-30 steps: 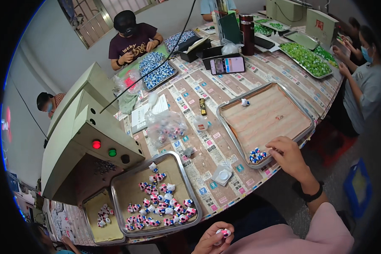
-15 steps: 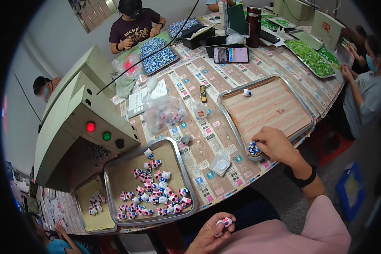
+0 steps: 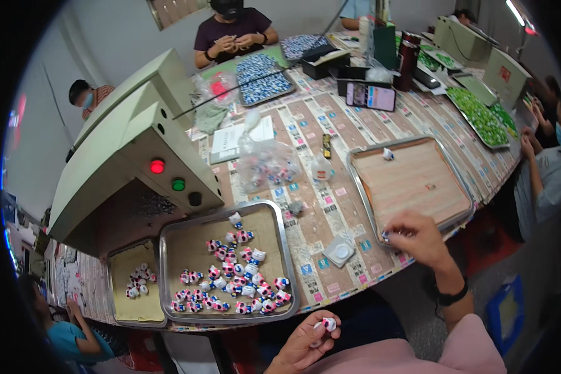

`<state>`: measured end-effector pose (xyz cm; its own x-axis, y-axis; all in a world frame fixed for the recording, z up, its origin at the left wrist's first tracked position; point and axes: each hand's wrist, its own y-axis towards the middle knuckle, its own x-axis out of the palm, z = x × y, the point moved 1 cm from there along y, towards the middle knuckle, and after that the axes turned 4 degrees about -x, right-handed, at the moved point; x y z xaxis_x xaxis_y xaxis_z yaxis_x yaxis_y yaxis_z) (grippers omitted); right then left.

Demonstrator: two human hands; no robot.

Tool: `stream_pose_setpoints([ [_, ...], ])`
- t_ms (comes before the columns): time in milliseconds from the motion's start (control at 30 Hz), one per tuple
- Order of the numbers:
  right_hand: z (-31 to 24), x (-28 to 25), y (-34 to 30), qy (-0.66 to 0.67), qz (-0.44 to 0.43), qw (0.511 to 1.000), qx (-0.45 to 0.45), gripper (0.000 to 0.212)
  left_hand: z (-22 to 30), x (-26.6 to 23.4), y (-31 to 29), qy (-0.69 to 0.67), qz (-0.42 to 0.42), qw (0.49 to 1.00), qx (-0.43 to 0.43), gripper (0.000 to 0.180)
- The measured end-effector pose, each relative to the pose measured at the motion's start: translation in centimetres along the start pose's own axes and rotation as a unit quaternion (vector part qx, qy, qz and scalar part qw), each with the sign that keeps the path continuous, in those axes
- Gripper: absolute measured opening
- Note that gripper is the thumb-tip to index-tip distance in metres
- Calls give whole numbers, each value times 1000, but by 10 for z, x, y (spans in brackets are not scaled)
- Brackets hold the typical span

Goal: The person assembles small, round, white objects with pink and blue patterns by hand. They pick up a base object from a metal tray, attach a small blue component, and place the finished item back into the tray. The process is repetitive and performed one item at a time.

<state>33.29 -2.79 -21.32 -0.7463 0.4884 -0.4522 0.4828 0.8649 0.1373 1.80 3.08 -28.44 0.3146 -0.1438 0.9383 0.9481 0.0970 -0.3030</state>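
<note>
My left hand (image 3: 305,341) is low in front of me, thumb and fingers closed round a small white-and-pink toy head (image 3: 330,324). My right hand (image 3: 420,242) is curled above the near left corner of a metal tray (image 3: 361,187) lined with pinkish cloth. Motion blurs its fingertips, which look pinched; what they hold cannot be made out. Beside them, a bit of blue-and-white pieces (image 3: 386,236) shows in the tray corner, mostly hidden by the hand. One small white-and-blue figurine (image 3: 388,154) lies at that tray's far edge.
A larger tray (image 3: 291,268) of assembled pink, white and blue figurines stands left, next to a small tray (image 3: 121,307) of white heads. Behind them is a pale machine (image 3: 124,149) with lit buttons. A plastic bag (image 3: 265,168) and a phone (image 3: 371,97) lie farther back. Co-workers sit around.
My right hand has shifted slightly and now covers most of the blue pieces. The left hand keeps its toy head, turned a little. The whole view has swung and tilted.
</note>
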Motion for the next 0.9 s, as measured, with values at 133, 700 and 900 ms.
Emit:
stream_pose_setpoints([
  [133, -24, 35, -3, 80, -47, 996, -16, 19, 3, 14, -4, 4, 40, 999, 17, 33],
  [700, -25, 81, 15, -173, -58, 960, -212, 8, -2, 7, -12, -18, 43, 998, 50, 34],
  [900, -29, 75, 12, -140, -41, 973, -181, 9, 3, 11, -7, -26, 10, 998, 53, 34],
])
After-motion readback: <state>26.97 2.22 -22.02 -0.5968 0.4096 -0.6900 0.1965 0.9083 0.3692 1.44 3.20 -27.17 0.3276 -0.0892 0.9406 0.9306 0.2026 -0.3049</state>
